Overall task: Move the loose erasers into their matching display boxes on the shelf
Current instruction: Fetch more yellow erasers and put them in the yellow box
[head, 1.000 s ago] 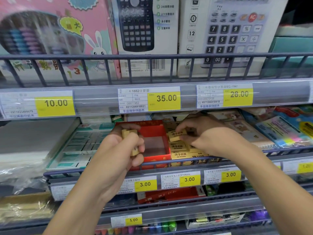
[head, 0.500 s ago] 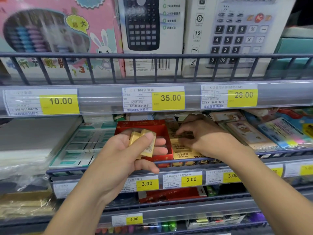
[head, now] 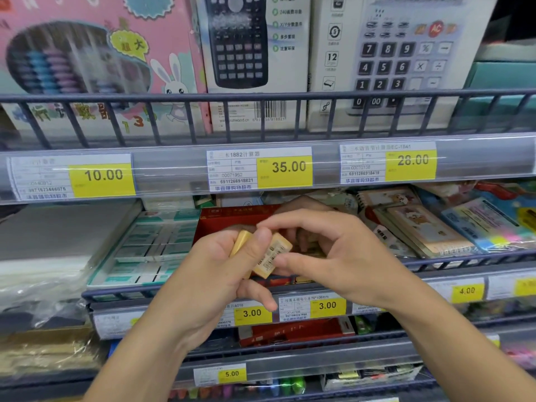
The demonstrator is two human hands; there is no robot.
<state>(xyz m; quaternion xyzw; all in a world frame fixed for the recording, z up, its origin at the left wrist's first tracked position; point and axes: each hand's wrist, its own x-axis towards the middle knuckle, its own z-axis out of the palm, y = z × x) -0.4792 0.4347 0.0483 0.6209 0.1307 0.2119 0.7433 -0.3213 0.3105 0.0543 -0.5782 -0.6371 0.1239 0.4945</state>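
1. The wire-fronted shelf (head: 452, 258) carries stationery, and price tags are fixed along its front edge.
2. A red display box (head: 220, 224) stands on this shelf, just behind both hands.
3. The left hand (head: 214, 274) is curled around a few yellow erasers (head: 271, 256), with the thumb pressing on them, in front of the red box.
4. The right hand (head: 333, 253) has bent fingers and touches the same erasers from the right side; I cannot tell if it really pinches one.
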